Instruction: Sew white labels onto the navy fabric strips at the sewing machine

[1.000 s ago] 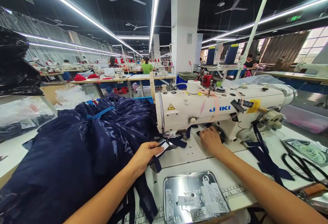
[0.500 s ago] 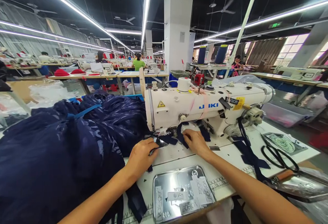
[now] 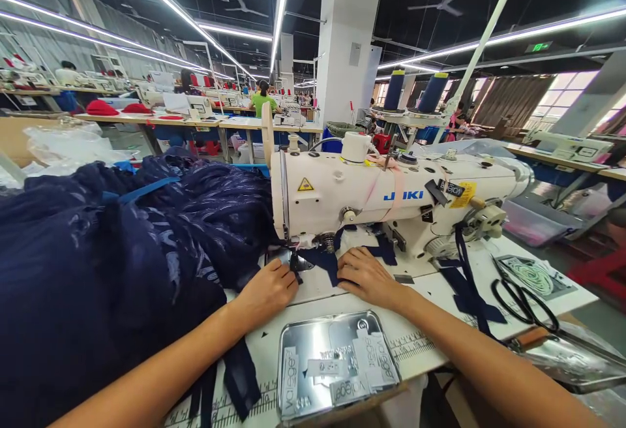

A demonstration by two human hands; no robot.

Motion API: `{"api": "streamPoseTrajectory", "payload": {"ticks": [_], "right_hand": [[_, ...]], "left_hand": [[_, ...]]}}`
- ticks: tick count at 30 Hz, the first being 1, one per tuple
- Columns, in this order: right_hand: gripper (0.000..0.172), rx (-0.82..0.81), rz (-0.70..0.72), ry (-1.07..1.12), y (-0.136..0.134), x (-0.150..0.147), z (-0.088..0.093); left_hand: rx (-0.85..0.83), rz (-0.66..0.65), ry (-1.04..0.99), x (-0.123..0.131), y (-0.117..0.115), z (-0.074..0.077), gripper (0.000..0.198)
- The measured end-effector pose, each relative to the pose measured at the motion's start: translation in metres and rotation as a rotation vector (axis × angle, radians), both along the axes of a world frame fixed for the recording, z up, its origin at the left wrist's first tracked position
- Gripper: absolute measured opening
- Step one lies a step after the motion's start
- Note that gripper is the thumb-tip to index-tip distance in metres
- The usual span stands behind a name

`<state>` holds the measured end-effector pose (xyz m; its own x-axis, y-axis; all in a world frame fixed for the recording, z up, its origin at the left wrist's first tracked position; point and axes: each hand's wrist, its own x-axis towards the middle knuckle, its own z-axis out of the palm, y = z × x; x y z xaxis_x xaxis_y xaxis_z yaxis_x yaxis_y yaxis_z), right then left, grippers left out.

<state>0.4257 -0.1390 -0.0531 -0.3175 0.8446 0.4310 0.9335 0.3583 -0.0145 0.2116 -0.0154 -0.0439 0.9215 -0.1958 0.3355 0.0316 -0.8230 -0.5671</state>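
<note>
My left hand [image 3: 274,290] rests at the needle area of a white sewing machine [image 3: 327,193], its fingers curled together beside the presser foot [image 3: 295,261]. Whatever sits between those fingertips is hidden. To the right, my right hand [image 3: 368,276] lies low over the machine bed with fingers bent and close together on the edge of a navy fabric strip [image 3: 320,262]. The strip runs from the presser foot toward that hand; more navy fabric lies behind it. Near my wrists is a metal tray [image 3: 315,336] holding printed labels [image 3: 349,387].
A large heap of navy fabric [image 3: 112,271] covers the left side. Black-handled scissors [image 3: 525,301] and a navy strap [image 3: 472,291] lie at right. Thread cones [image 3: 394,92] stand behind the machine. A person in green [image 3: 264,100] sits farther back.
My right hand has lowered and flattened over the navy strip, which was raised in a loop before. My left hand is drawn in closer by the presser foot. The view has shifted slightly.
</note>
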Motion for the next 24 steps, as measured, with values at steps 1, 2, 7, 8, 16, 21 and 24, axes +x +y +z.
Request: {"api": "streamPoseTrajectory", "payload": {"ticks": [1,2,7,8,16,21,24], "right_hand": [[0.015,0.032,0.028,-0.053,0.001,-0.001,0.001],[0.019,0.061,0.048,-0.1,0.002,-0.004,0.002],[0.025,0.126,0.01,-0.141,0.01,-0.031,0.006],[0.022,0.117,-0.016,-0.097,0.012,-0.038,0.006],[0.018,-0.159,-0.138,0.483,0.043,-0.073,-0.01],[0.019,-0.189,-0.184,0.637,0.049,-0.075,-0.014],[0.019,-0.19,-0.194,0.657,0.049,-0.076,-0.015]], "left_hand": [[0.003,0.0,0.0,0.0,-0.001,0.0,0.022],[0.006,0.0,-0.002,-0.001,-0.002,0.0,0.021],[0.011,0.0,-0.011,-0.007,-0.005,-0.003,0.02],[0.005,-0.003,-0.015,-0.009,-0.005,-0.004,0.02],[-0.081,-0.052,-0.151,-0.024,-0.012,-0.001,0.03],[-0.113,-0.054,-0.172,-0.022,-0.013,-0.002,0.029],[-0.123,-0.046,-0.15,-0.019,-0.012,-0.004,0.03]]}}
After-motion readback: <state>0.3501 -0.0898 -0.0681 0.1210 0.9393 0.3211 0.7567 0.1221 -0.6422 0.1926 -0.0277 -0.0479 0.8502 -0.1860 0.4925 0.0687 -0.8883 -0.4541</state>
